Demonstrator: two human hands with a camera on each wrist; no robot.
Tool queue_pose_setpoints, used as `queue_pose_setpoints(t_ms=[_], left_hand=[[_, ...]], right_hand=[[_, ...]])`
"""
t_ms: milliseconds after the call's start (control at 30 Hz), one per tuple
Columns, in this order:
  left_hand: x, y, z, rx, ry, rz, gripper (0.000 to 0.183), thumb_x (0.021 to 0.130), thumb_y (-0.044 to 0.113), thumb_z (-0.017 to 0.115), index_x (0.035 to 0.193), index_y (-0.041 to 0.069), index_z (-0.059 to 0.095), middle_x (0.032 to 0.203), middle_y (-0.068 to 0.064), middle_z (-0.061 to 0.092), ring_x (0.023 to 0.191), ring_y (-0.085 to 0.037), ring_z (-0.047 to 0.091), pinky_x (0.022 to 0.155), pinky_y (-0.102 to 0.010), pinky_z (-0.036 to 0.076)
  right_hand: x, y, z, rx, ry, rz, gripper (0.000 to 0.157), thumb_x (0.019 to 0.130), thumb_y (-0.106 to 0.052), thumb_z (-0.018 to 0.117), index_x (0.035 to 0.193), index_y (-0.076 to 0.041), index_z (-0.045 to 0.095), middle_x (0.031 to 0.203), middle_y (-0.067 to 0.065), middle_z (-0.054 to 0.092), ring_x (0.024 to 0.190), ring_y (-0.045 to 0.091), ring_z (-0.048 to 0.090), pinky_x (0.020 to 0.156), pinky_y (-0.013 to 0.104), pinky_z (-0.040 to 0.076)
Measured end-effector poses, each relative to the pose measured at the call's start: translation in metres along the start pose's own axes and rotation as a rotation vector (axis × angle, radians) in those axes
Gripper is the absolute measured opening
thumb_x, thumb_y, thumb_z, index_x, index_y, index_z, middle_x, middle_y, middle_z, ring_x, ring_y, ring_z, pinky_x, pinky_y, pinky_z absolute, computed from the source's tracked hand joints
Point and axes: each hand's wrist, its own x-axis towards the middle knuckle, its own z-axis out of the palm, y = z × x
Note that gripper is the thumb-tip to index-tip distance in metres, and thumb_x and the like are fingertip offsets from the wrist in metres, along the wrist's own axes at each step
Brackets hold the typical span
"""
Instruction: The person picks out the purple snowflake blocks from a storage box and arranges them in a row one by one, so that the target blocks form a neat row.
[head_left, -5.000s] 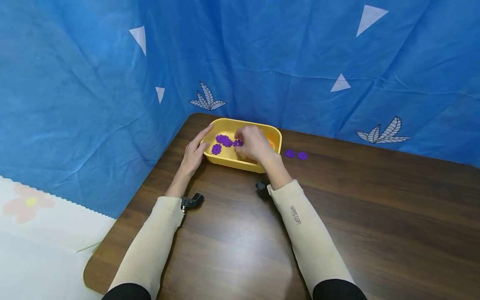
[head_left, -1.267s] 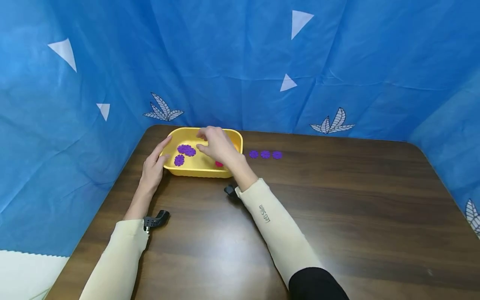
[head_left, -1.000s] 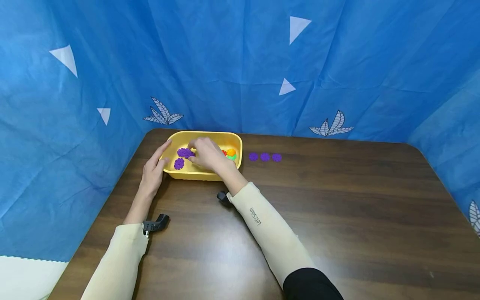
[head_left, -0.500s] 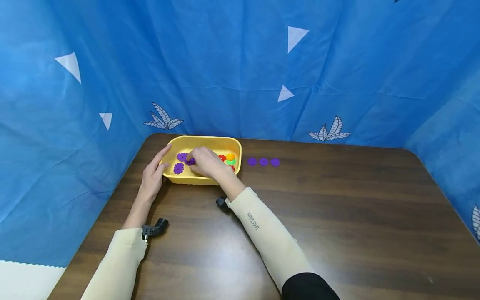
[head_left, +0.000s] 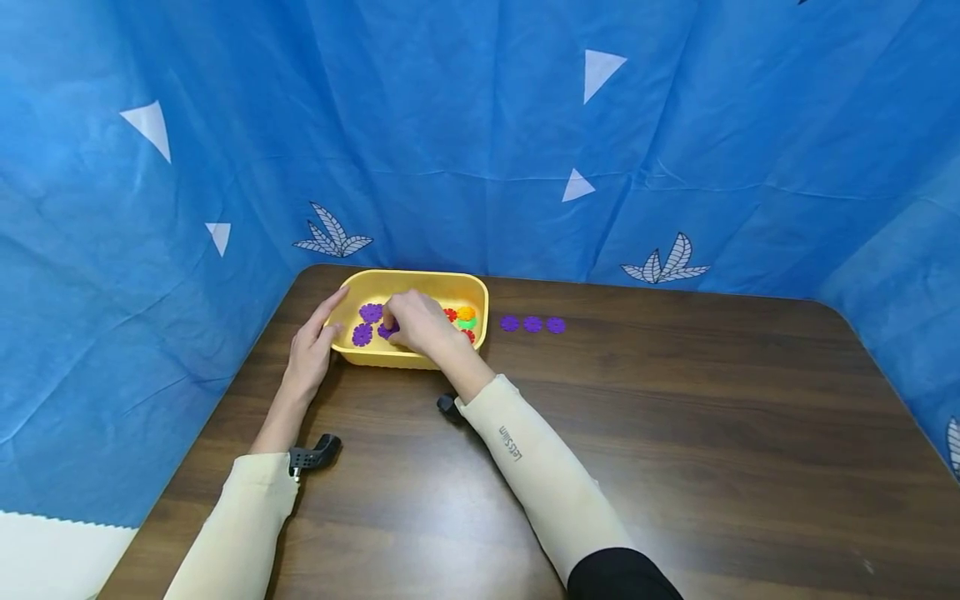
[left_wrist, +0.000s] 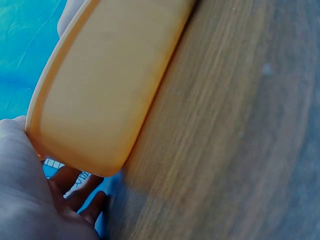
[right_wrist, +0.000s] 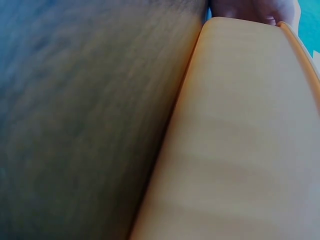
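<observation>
A yellow plastic basin [head_left: 378, 359] stands at the back left of the table. My left hand [head_left: 309, 354] grips its left end, thumb at the rim; in the left wrist view the fingers [left_wrist: 85, 197] curl behind the end wall. My right hand [head_left: 426, 327] reaches inside and pinches a purple snowflake disc [head_left: 386, 331] near the basin floor. Left of it lie more purple snowflake discs [head_left: 362, 335]. The right wrist view shows the basin's outer wall [right_wrist: 235, 125], which hides the right fingers there.
Orange [head_left: 466, 313], green and red discs lie at the basin's right end. Three purple discs [head_left: 532, 324] form a row on the wooden table [head_left: 675, 417], right of the basin. A blue curtain [head_left: 487, 125] hangs behind the table.
A third purple disc has joined the two on the table. My right hand has gone back into the basin and drawn one purple disc apart from the cluster. The left hand stays on the basin.
</observation>
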Motion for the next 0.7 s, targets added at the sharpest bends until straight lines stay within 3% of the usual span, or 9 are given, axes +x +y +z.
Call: queue_pose_setpoints(t_ms=[133,367,700], left_hand=[[0.000,0.000,0.000,-0.002,0.006,0.000,0.055,0.108,0.015,0.047,0.160,0.033,0.048,0.166,0.000,0.045,0.154,-0.029,0.039,0.127,-0.054,0.030],[-0.001,0.002,0.002,-0.004,-0.009,-0.007,0.055,0.108,0.017,0.046,0.160,0.034,0.046,0.168,0.001,0.042,0.156,-0.029,0.036,0.128,-0.056,0.028],[-0.002,0.002,0.001,0.007,-0.005,-0.004,0.056,0.108,0.015,0.046,0.161,0.032,0.046,0.168,-0.001,0.042,0.156,-0.030,0.035,0.128,-0.056,0.027]], right_hand=[[-0.001,0.001,-0.001,0.012,0.005,-0.005,0.013,0.087,-0.017,0.085,0.095,-0.011,0.077,0.091,-0.001,0.069,0.084,0.016,0.060,0.073,0.028,0.051],[-0.005,0.005,-0.007,0.032,0.036,-0.004,0.021,0.086,-0.015,0.085,0.105,-0.010,0.078,0.102,0.001,0.074,0.091,0.015,0.063,0.084,0.029,0.055],[-0.020,0.017,-0.028,0.086,0.094,-0.030,0.024,0.083,-0.010,0.085,0.106,-0.010,0.077,0.102,0.002,0.073,0.095,0.016,0.065,0.087,0.030,0.055]])
